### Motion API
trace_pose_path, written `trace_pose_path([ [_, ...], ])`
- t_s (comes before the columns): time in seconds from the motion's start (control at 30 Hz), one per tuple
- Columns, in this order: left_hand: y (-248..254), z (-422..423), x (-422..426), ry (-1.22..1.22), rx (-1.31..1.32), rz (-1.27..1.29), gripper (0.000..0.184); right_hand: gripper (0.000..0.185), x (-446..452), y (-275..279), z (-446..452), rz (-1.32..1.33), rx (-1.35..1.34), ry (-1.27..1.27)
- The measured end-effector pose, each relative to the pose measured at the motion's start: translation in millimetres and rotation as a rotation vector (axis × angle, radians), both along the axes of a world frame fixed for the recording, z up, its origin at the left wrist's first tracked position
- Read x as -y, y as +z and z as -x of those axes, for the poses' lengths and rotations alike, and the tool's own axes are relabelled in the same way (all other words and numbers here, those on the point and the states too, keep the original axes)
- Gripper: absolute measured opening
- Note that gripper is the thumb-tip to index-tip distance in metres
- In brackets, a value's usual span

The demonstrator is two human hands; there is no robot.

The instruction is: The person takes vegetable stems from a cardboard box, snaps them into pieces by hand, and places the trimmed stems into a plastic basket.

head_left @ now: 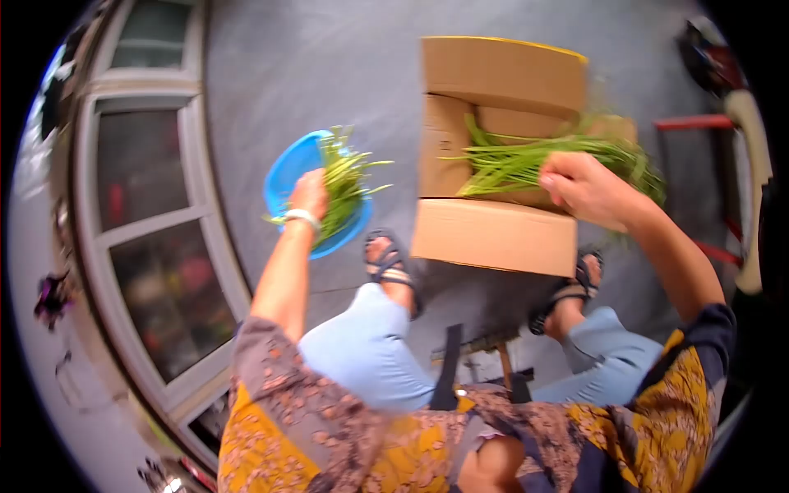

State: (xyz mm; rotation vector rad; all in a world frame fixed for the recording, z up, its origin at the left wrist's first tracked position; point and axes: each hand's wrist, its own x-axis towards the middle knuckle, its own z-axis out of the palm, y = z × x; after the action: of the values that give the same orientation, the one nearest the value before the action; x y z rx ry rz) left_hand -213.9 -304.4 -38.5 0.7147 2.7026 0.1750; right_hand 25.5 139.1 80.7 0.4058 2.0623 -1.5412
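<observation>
Presumably for easy reach, green stalks [501, 160] are kept in a cardboard box [493, 236] below the curled right hand [579, 182] and a blue basin [285, 171] at the left hand [308, 195], fingers obscured; neither grip can be told.

Left grip [309, 195]: at green stems [348, 176] in blue basin [282, 170].
Right grip [573, 179]: curled over long green stalks [505, 163] in open cardboard box [493, 235].
Floor [329, 66]: grey, smooth.
</observation>
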Motion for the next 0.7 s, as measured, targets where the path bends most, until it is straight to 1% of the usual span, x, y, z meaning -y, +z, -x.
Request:
trace_pose_path([
  [0.03,-8.8,-1.4,1.1,-0.057,-0.036,-0.060,0.015,0.023,-18.1,-17.4,0.0,-0.034,-0.064,0.055],
  [0.07,-11.8,-2.5,-1.5,-0.099,-0.047,-0.115,0.018,0.025,-31.5,-19.9,2.2,-0.077,-0.080,0.009],
  [0.1,-16.9,-1.8,-2.9,-0.027,-0.020,-0.094,0.020,0.024,-50.0,-25.6,4.6,-0.085,-0.096,-0.045],
  [0.13,-11.2,-6.2,-10.8,0.032,-0.003,-0.091,0.021,0.024,-63.4,-25.5,7.6,-0.126,-0.103,-0.137],
  [0.17,-11.0,-8.2,-13.7,0.087,0.032,-0.087,0.020,0.024,-78.3,-29.5,10.1,-0.172,-0.125,-0.183],
  [0.2,-13.8,-6.3,-10.8,0.079,0.054,-0.089,0.019,0.024,-93.2,-36.5,9.7,-0.189,-0.126,-0.210],
  [0.23,-13.2,-5.5,-10.6,0.083,0.065,-0.058,0.024,0.025,-102.0,-41.4,10.5,-0.198,-0.132,-0.233],
  [0.33,-13.2,1.0,-5.8,0.155,0.210,-0.104,0.039,0.023,-113.4,-52.4,10.8,-0.312,-0.058,-0.177],
  [0.4,-15.9,4.5,-2.8,0.226,0.284,-0.147,0.046,0.020,-110.9,-64.1,4.7,-0.468,-0.134,-0.049],
  [0.43,-15.2,5.0,-3.5,0.211,0.279,-0.131,0.047,0.020,-108.8,-70.6,2.1,-0.547,-0.173,0.016],
  [0.47,-14.0,6.2,-3.7,0.195,0.275,-0.116,0.048,0.018,-104.2,-78.7,0.4,-0.538,-0.168,0.055],
  [0.5,-9.7,6.4,-5.8,0.181,0.270,-0.099,0.049,0.017,-95.7,-85.9,-3.0,-0.619,-0.231,0.139],
  [0.53,-3.3,6.0,-11.4,0.176,0.276,-0.075,0.056,0.017,-91.2,-94.5,-3.3,-0.755,-0.229,0.288],
  [0.57,1.2,5.8,-14.4,0.164,0.265,-0.051,0.058,0.018,-89.3,-101.5,-3.7,-0.889,-0.225,0.439],
  [0.6,5.5,4.7,-16.1,0.153,0.253,-0.025,0.061,0.022,-86.8,-102.2,-6.0,-0.989,-0.320,0.522],
  [0.7,19.0,3.2,-22.6,0.095,0.215,0.069,0.070,0.021,-85.3,-112.0,-0.5,-1.084,-0.271,0.621],
])
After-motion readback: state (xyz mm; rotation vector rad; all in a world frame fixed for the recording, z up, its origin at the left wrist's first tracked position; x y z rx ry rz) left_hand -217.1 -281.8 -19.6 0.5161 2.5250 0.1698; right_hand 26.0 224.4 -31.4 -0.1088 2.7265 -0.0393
